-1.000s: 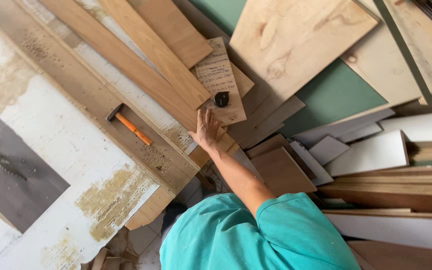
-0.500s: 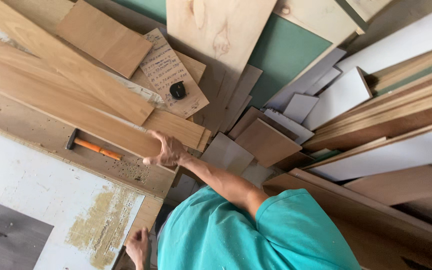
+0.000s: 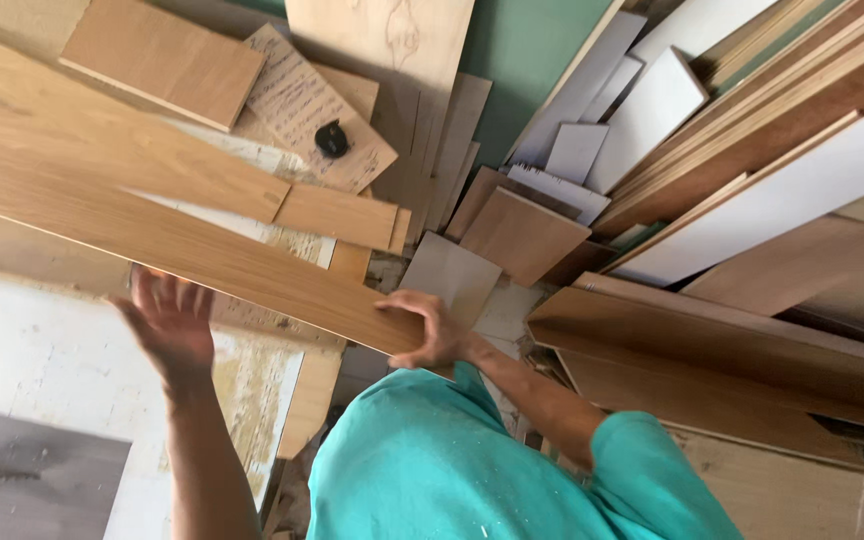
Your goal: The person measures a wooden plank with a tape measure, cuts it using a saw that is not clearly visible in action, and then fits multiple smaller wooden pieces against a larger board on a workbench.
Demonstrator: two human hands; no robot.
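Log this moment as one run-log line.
right hand grips long plank end | left hand open under plank | black tape measure on written board

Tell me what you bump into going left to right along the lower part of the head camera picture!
Dark grey patch on the white worktop → open left hand → long light-brown wooden plank → right hand gripping the plank's end → teal shirt → stack of brown boards.

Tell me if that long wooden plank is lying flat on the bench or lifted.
Lifted at the near end. The right hand grips the end of the long plank, and the left hand is spread open under its edge. The far end runs out of view.
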